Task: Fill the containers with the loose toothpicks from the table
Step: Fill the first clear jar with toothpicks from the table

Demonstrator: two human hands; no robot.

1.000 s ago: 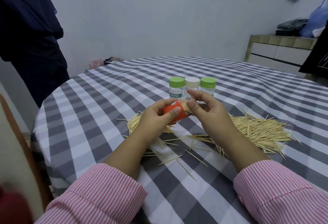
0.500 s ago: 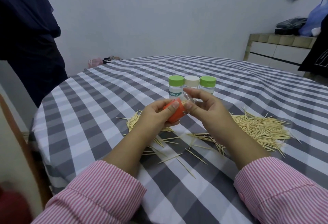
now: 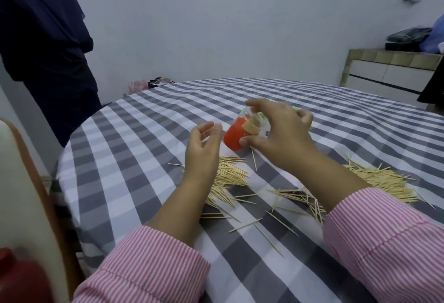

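Counter (image 3: 144,149): round, covered in grey-and-white check cloth. Dark-clothed figure (image 3: 48,45) stands at its far left edge; a cabinet (image 3: 389,72) sits against the right wall.

Loose toothpicks in two main heaps: one pile (image 3: 230,175) beside the left forearm, a larger pile (image 3: 384,182) past the right forearm, with strays (image 3: 283,221) scattered between and toward the person, pointing every way.

Right hand (image 3: 281,132), the working grip: thumb below and fingers arched over a small clear container (image 3: 249,125) with an orange cap (image 3: 234,137). Container is tilted, long axis running from near-left to far-right, cap end pointing down-left toward the left hand. A bundle of toothpicks (image 3: 251,126) shows inside, lying along that axis. It is held just above the cloth, under the palm.

Left hand (image 3: 204,144): fingers loosely curved, holding nothing, palm facing the cap, just beside it but apart.

Green-lidded container (image 3: 296,108) barely visible behind the right hand.
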